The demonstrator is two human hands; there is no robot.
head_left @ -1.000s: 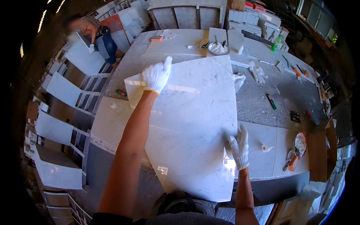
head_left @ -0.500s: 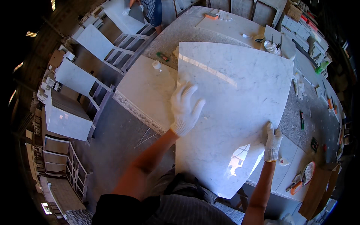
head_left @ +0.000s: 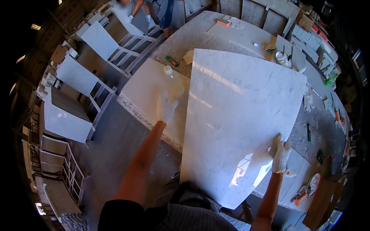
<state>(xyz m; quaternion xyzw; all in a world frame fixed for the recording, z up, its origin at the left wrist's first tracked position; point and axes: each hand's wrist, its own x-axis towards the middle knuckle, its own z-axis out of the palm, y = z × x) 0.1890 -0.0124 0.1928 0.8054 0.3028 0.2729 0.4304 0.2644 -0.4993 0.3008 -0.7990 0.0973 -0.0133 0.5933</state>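
A large polished white marble slab (head_left: 239,115) with grey veining fills the middle, its near end close to my body. My right hand (head_left: 281,156), in a white knit glove, is at the slab's right edge and appears to grip it. To the left of the slab, my gloved left hand (head_left: 168,111) reaches over a lower pale slab (head_left: 135,88), fingers stretched out and blurred by motion. Just beyond those fingers a clear bottle with a white cap (head_left: 168,70) stands on the lower slab. My left hand is off the marble slab.
A green tool (head_left: 172,61) lies behind the bottle. On the right are a bowl of white paste (head_left: 283,59), a white glove (head_left: 308,98), a green marker-like stick (head_left: 309,132) and a cardboard box (head_left: 323,202). Slabs lean on racks (head_left: 129,54) at left; another person (head_left: 162,11) works there.
My left hand has left the marble slab and moved left toward the bottle. My right hand stays at the slab's right edge. The whole view has shifted slightly.
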